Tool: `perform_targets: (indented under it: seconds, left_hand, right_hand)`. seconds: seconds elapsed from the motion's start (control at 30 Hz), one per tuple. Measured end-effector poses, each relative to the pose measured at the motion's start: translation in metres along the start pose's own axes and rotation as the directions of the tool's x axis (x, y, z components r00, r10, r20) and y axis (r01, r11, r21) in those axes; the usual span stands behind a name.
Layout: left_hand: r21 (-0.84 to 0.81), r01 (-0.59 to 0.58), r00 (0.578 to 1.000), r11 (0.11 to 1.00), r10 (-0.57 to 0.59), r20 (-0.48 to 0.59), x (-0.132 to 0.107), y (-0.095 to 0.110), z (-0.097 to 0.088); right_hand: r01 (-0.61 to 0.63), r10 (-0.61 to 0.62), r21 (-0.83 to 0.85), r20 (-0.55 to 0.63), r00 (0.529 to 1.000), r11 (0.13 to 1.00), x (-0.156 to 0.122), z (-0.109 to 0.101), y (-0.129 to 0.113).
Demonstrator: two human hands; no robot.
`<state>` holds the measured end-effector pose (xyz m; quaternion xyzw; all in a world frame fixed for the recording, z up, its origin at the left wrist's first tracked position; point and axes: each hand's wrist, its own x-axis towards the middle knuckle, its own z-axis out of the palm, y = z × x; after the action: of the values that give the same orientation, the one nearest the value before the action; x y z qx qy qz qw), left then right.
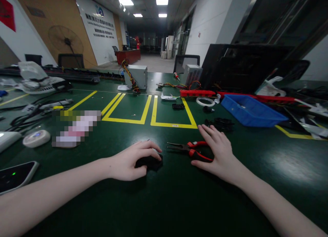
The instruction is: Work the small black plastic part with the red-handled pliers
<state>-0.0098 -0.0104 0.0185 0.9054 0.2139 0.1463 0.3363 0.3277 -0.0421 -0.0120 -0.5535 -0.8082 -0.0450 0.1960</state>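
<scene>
Pliers (191, 150) lie flat on the green bench (159, 202), jaws slightly parted and directed towards the left hand (129, 160). Their red-and-black handles run to the right hand (222, 150), whose fingers are spread around them: thumb on the near side, the others across the far side. This orientation appears to suit a hold from the right, keeping the tips clear of that palm. The left fingers curl over a black object (154, 163) on the bench; whether they press on it cannot be told. A short gap separates it from the plier tips. Bare surface extends between the forearms, giving room towards the wearer; the near edge is not visible. Forward room is tighter on the right, where black cables (220, 123) lie just beyond the fingers, with a blue tray (252, 112) farther out. Yellow tape outlines (123, 121) lie ahead.
</scene>
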Motion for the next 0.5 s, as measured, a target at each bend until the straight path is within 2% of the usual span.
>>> perform_targets:
  seconds: [0.1,0.23,0.33,0.5]
  left_hand:
    - [0.003,0.002,1.000,1.000,-0.002,-0.006,-0.0003,0.0024,-0.0014]
    - [0.028,0.016,1.000,0.999,-0.016,-0.001,-0.0007,0.0017,-0.0016]
    - [0.038,0.009,1.000,0.999,-0.009,-0.001,-0.0002,-0.0022,0.0000]
    - [0.026,0.009,1.000,1.000,-0.009,-0.008,0.0017,-0.0050,0.0010]
  right_hand:
    - [-0.001,0.001,-0.091,0.000,1.000,0.996,-0.0027,0.0016,0.0008]
    - [-0.041,0.046,-0.080,0.062,0.997,0.996,-0.0039,0.0037,0.0024]
    - [-0.015,0.021,-0.053,0.104,0.994,0.998,-0.0033,0.0048,0.0060]
    - [0.054,-0.053,-0.031,0.045,0.998,0.998,-0.0008,0.0018,0.0075]
